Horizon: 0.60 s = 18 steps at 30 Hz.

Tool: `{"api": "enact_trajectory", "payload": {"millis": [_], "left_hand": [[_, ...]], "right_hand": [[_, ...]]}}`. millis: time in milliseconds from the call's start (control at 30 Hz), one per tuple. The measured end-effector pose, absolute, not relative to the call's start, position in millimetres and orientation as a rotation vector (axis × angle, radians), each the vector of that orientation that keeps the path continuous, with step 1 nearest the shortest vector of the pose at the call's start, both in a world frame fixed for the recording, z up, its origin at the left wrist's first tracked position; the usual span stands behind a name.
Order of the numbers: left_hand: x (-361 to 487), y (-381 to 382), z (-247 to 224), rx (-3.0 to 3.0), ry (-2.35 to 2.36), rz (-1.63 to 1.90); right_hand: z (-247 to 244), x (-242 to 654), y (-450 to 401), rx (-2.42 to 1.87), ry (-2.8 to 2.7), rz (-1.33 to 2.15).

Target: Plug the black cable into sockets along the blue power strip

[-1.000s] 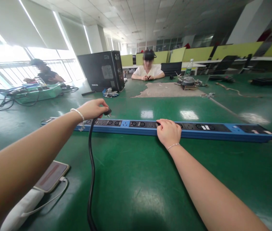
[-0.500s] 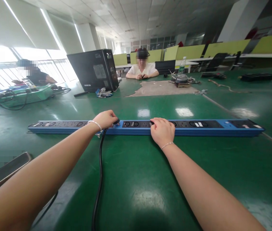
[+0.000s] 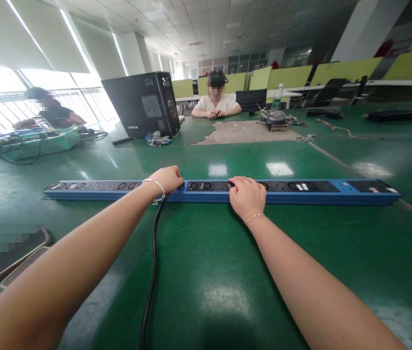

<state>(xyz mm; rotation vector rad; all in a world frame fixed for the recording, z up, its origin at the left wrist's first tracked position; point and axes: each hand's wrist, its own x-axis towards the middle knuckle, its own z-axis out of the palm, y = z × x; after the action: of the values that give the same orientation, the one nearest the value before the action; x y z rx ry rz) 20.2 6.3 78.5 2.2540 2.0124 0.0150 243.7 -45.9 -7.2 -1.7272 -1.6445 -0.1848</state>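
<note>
A long blue power strip [image 3: 209,198] with black socket panels lies crosswise on the green table. My left hand [image 3: 167,179] is closed on a black plug [image 3: 181,186] at the strip's blue middle section; the fingers hide most of it. From under that hand a black power cord [image 3: 154,257] hangs down toward the near edge of view. My right hand [image 3: 247,193] is wrapped over the strip right of the middle, its fingertips over the far side. A small dark piece shows at its index finger; I cannot tell what it is.
A black computer tower [image 3: 144,107] stands at the back left, with gloves [image 3: 158,139] beside it. A green basket [image 3: 42,144] of cables is farther left. Phones [image 3: 12,257] lie near my left forearm. Across the table sits a person [image 3: 216,103]; another is at far left.
My left hand has shifted slightly to the right along the strip with the plug, and the cord's top has followed. My right hand stays in place on the strip.
</note>
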Motion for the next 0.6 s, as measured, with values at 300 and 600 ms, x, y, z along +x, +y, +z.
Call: {"api": "enact_trajectory", "payload": {"millis": [300,600], "left_hand": [[24,-2,65,2.316,2.113,0.070],[23,-3,62,2.309,2.092,0.123]], "right_hand": [[-7,244,-46,-1.730,-1.648,-0.184],[-7,245,-46,-1.732,-1.666,-0.201]]}}
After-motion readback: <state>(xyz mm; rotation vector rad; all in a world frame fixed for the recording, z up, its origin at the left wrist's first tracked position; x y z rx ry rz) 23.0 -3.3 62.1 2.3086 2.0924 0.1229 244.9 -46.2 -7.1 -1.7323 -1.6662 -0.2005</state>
